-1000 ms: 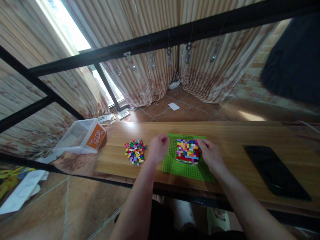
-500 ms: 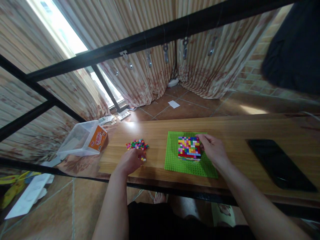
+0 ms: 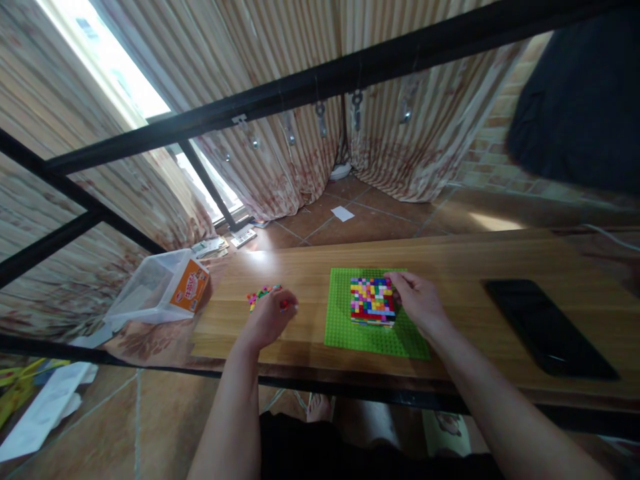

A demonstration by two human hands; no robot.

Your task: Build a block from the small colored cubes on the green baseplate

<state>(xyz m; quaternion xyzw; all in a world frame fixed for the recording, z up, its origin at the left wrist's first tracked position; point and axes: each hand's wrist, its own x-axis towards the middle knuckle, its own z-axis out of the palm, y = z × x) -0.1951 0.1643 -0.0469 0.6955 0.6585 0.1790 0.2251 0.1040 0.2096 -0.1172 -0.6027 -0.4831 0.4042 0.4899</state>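
Note:
A square block of small multicoloured toy bricks (image 3: 371, 300) stands on a green studded baseplate (image 3: 340, 333) on the wooden table. At the block's far right corner is my right hand (image 3: 420, 303), its thumb and forefinger closed against the bricks there. Whether a single loose brick is between these fingertips is hidden. My left hand (image 3: 273, 317) is over the near side of a pile of loose toy bricks (image 3: 253, 298) and covers much of it. Its fingers are curled together and slightly blurred; what they hold, if anything, I cannot make out.
A black phone-like slab (image 3: 547, 327) lies on the right of the wooden table (image 3: 450, 260). Off the table's left end is a clear plastic box (image 3: 145, 293) with an orange label. A black metal rail (image 3: 280, 90) crosses in front of the curtains.
My left hand has lifted and shifted slightly right over the loose bricks, its fingers drawn together. My right hand stays at the block's corner. The whole view has shifted a little.

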